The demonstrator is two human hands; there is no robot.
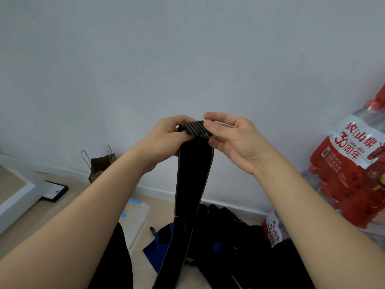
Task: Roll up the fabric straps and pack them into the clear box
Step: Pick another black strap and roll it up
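A long black fabric strap [192,176] with brown edging hangs down from my two raised hands. Its top end is a small striped roll [196,128]. My left hand [166,136] grips the roll's left side, thumb and fingers curled round it. My right hand [229,138] pinches the roll's right side between thumb and fingers. The strap's lower part reaches a heap of black straps [227,232] and a blue strap [160,249] on the floor. The clear box [135,220] lies on the floor to the left of the heap, partly hidden by my left forearm.
A brown paper bag [100,163] leans on the wall at the left, beside a black-framed flat item [55,191]. Shrink-wrapped packs of red-labelled water bottles [350,163] stack at the right. A white ledge [18,197] runs along the left edge.
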